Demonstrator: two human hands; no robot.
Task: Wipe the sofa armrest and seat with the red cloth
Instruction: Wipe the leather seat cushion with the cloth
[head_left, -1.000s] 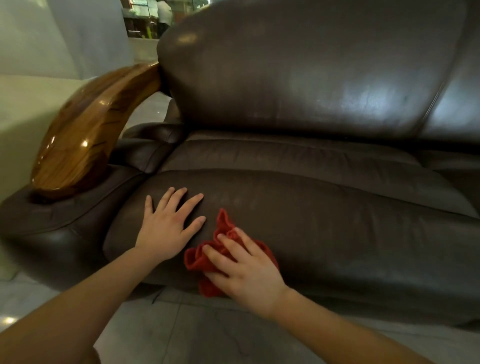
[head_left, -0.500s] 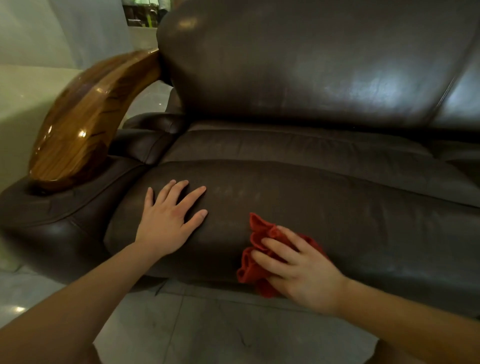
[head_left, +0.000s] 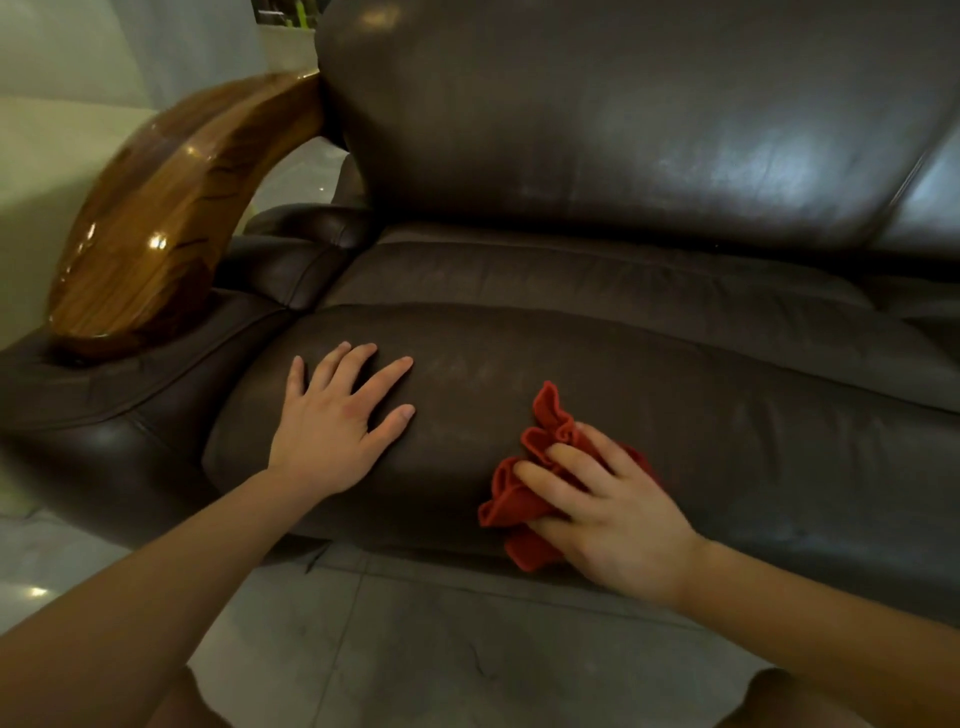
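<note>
The right hand (head_left: 610, 512) pressed the bunched red cloth (head_left: 524, 499) onto the front roll of the seat (head_left: 727, 415) while the left hand (head_left: 332, 431) lay flat, empty, bracing; overlapping even-pressure strokes would serve best

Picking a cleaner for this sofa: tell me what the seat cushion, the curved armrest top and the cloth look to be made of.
Seat cushion: dark brown leather or a leather look-alike, going by its soft sheen, fine creases and stitched seams; which one cannot be told.
Armrest top: wood under a glossy varnish, with streaked grain and sharp light glints.
Cloth: red, soft matte fabric, bunched in folds under the right hand.
</note>
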